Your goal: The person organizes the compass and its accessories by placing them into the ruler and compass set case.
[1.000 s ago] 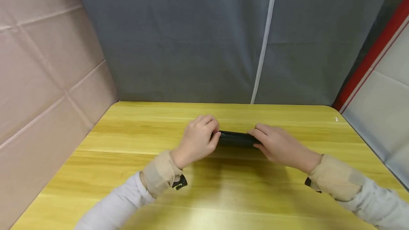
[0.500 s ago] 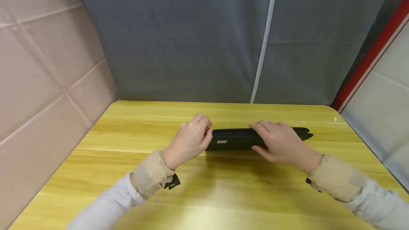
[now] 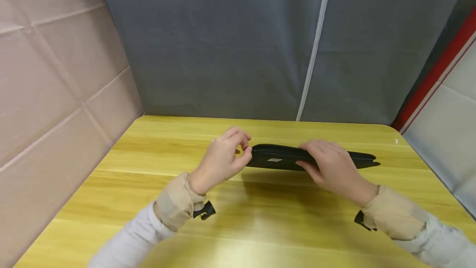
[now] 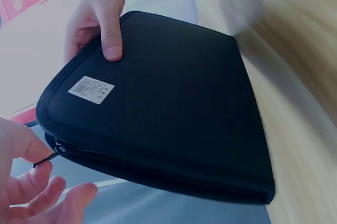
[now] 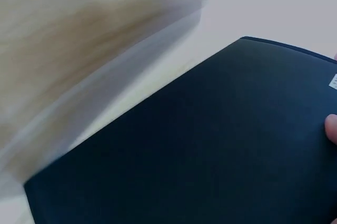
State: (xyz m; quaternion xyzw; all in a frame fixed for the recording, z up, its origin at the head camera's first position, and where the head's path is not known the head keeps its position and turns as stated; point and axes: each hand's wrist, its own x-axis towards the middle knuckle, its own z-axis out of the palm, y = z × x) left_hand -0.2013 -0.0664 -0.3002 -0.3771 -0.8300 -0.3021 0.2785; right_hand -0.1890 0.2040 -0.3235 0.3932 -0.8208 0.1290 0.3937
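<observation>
A flat black zippered case (image 3: 279, 154) with a white barcode label (image 4: 91, 89) on its side is held up on edge over the table, long side up. My left hand (image 3: 222, 158) is at its left end; in the left wrist view, thumb and finger pinch the small zipper pull (image 4: 47, 158) at the case's corner, the other fingers loosely bent. My right hand (image 3: 332, 168) grips the upper edge near the middle, thumb on the near face and fingers behind, hidden. At the right end the case's two layers (image 3: 366, 159) stand slightly apart.
The yellow wood-grain table (image 3: 241, 226) lies below. A grey curtain (image 3: 223, 53) hangs behind its far edge. Pale quilted panels (image 3: 55, 94) stand at the left; a red-and-white panel (image 3: 446, 77) borders the right. A tiny white scrap (image 3: 396, 140) lies at the back right.
The case has turned, so its label and right end now show. My left hand has shifted slightly left with its fingers spread more; my right hand keeps its grip on the edge.
</observation>
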